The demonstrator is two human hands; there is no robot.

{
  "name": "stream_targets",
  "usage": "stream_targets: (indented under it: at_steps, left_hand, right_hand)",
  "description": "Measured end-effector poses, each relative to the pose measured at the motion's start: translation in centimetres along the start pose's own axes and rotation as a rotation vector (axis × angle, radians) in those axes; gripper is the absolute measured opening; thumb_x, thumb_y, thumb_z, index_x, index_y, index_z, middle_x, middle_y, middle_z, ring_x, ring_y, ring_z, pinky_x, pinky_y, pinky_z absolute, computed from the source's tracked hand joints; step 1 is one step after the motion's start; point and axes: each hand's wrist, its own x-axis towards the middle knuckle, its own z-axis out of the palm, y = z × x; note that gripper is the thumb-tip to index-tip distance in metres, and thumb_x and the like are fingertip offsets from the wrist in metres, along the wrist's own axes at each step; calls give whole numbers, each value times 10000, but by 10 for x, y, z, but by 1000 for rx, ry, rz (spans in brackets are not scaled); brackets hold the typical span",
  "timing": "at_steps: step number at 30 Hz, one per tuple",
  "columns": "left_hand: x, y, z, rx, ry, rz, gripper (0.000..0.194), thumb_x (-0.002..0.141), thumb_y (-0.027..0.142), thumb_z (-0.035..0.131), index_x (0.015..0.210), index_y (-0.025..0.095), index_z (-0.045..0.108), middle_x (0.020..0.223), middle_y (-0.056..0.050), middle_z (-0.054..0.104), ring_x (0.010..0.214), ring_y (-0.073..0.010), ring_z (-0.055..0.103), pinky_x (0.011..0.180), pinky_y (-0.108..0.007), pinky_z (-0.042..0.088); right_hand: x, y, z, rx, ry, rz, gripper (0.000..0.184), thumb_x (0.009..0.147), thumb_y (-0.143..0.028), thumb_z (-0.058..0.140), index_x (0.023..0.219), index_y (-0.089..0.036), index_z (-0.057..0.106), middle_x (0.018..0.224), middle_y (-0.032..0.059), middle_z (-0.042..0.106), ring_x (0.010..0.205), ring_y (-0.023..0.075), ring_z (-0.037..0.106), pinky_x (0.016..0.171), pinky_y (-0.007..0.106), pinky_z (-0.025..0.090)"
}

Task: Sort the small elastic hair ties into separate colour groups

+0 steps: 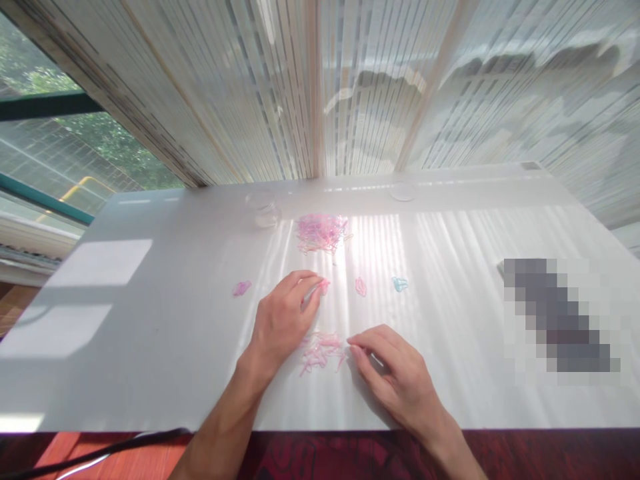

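My left hand (286, 313) reaches forward, thumb and index finger closed at a small group of pink paper clips (325, 287). A pile of pink paper clips (323, 350) lies on the table in front of me, partly under my left wrist. At that pile's right edge, my right hand (393, 367) has its thumb and index fingertips pressed together; what they hold, if anything, is too small to make out. In a row with the left fingertips lie a purple clip group (242, 288), another pink group (361, 287) and a light blue group (399, 284).
Farther back is a larger mixed pile of pink and purple paper clips (323, 231). A clear round container (264, 210) stands behind it to the left, and a clear round lid (403, 192) lies to the right. A pixelated dark object (560, 317) is at the right.
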Motion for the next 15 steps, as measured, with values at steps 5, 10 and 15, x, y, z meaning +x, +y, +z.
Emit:
stream_targets:
  at_steps: [5, 10, 15]
  left_hand:
    - [0, 4, 5, 70, -19, 22, 171, 1004, 212, 631, 1086, 259, 773, 1137, 7, 786, 740, -125, 702, 620, -250, 514]
    - [0, 4, 3, 79, -30, 21, 186, 1003, 202, 636, 1100, 259, 784, 1151, 8, 785, 744, -123, 703, 627, -245, 517]
    - [0, 5, 1, 77, -37, 16, 196, 1001, 215, 636, 1104, 270, 794, 1183, -3, 782, 726, -122, 693, 632, -243, 513]
  right_hand:
    - [1, -1, -1, -2, -7, -1, 121, 1032, -150, 589, 1022, -211, 694, 845, 20, 705, 757, 157, 682, 701, 274, 568]
    - [0, -1, 0, 0, 0, 5, 124, 1026, -145, 593, 1027, -217, 694, 846, 24, 710, 754, 165, 687, 692, 284, 577]
    - [2, -2, -1, -2, -6, 9, 129, 1018, -141, 594, 1025, -221, 695, 834, 21, 710, 744, 166, 689, 684, 284, 578]
